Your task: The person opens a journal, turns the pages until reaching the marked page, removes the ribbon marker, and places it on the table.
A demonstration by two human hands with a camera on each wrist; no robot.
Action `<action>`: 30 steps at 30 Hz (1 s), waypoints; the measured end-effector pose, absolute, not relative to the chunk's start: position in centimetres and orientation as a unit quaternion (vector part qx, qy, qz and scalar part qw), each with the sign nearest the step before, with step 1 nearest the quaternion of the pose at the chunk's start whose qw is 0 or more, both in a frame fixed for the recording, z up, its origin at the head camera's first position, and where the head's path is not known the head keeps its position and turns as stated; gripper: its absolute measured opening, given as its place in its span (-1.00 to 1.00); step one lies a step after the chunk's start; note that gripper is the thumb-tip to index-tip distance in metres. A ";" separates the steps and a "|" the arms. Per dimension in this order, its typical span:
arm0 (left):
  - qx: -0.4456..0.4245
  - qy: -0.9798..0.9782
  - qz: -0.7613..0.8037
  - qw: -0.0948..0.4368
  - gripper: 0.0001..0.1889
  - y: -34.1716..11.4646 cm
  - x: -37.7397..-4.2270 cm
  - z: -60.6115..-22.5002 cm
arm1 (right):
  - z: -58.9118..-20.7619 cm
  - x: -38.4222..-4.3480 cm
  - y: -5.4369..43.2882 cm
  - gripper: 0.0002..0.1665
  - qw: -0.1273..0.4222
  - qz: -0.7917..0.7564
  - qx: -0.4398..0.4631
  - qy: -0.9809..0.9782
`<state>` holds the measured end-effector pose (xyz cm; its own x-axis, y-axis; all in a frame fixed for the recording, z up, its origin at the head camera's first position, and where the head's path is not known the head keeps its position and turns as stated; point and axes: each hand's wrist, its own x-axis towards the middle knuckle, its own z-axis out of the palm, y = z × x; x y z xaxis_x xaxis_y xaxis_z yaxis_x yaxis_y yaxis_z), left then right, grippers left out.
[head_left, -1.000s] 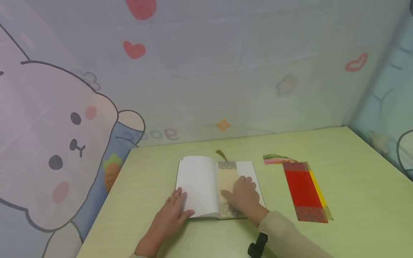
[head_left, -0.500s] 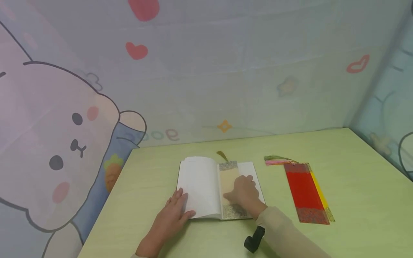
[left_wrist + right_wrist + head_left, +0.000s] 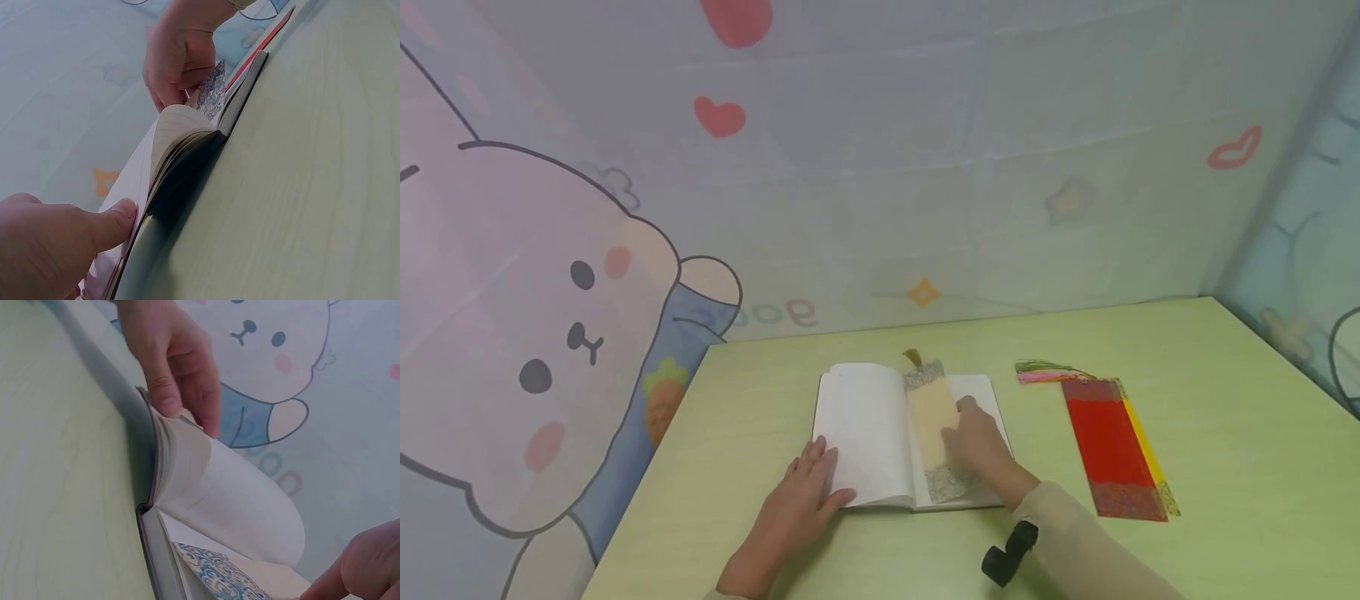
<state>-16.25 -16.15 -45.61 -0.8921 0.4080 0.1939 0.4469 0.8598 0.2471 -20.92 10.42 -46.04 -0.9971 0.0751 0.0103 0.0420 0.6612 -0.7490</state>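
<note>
An open notebook (image 3: 868, 433) with white pages lies on the table. On its right page is a cream bookmark (image 3: 931, 417) with patterned ends and an olive tassel. My right hand (image 3: 981, 446) pinches this bookmark by its right side. In the right wrist view the bookmark's blue-patterned end (image 3: 219, 572) stands raised at a slant off the page. My left hand (image 3: 801, 500) rests on the lower left corner of the left page with its fingers extended. Its thumb (image 3: 115, 225) presses near the bottom edge, where the pages bulge up toward the spine.
To the right of the notebook lie a red bookmark (image 3: 1108, 450) and a yellow bookmark (image 3: 1144, 446) partly beneath it. Their green and pink tassels (image 3: 1045, 372) point left. A printed cloth backdrop (image 3: 880, 208) rises behind the pale green table (image 3: 1247, 433).
The cream bookmark, lying straight on the right page before, has turned askew and lifted, its lower end swinging right. My right hand has shifted slightly with it; the left has stayed put.
</note>
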 end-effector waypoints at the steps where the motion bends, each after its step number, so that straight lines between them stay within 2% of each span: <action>1: -0.222 -0.962 -0.143 0.067 -0.36 -16.1 -16.2 -45.5 | -46.0 -20.9 10.7 -0.54 0.022 0.429 -0.028 -0.902; 7: -0.220 -0.964 -0.134 0.066 -0.37 -16.0 -16.2 -45.4 | -45.9 -21.0 11.7 -0.48 -0.032 0.569 -0.062 -0.820; 13: -0.220 -0.964 -0.137 0.066 -0.36 -16.0 -16.2 -45.4 | -46.1 -20.9 12.5 -0.48 -0.080 0.616 -0.103 -0.777; 30: -0.227 -0.962 -0.138 0.065 -0.36 -16.0 -16.3 -45.6 | -46.2 -20.2 15.6 -0.47 -0.090 0.651 -0.111 -0.745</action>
